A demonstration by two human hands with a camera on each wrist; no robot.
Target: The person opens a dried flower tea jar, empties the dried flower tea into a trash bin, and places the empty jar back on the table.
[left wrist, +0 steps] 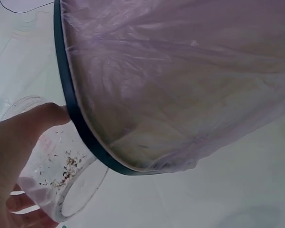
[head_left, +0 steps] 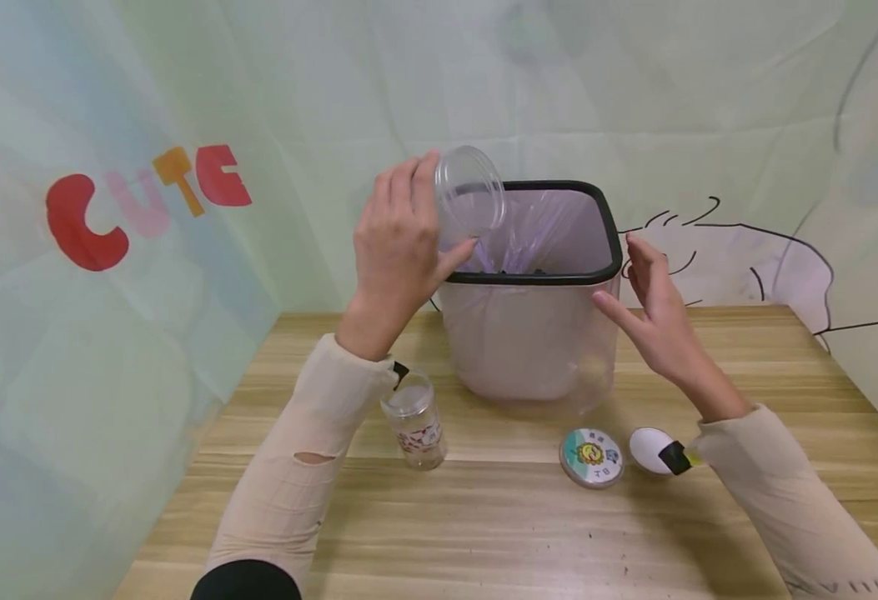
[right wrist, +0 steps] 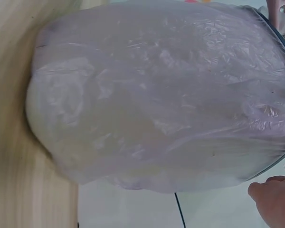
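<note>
My left hand (head_left: pixel 397 229) grips a clear plastic jar (head_left: pixel 471 190), tilted with its mouth toward the bin, over the left end of the rim. Small brown crumbs (left wrist: pixel 67 172) cling inside the jar in the left wrist view. The pale pink trash bin (head_left: pixel 524 346) stands upright with a black rim (head_left: pixel 529 280) and a thin purple plastic liner (head_left: pixel 559 218) folded over its outside. Beside the bin's right end, my right hand (head_left: pixel 656 317) is raised with fingers and thumb spread, nothing between them.
A clear patterned cup (head_left: pixel 419 432) stands on the wooden table (head_left: pixel 439 533) left of the bin. In front lie a round printed lid (head_left: pixel 592 458) and a white disc (head_left: pixel 649 450), partly covered by the right wrist strap. Dark specks dot the tabletop. A printed cloth backdrop (head_left: pixel 318 100) rises behind.
</note>
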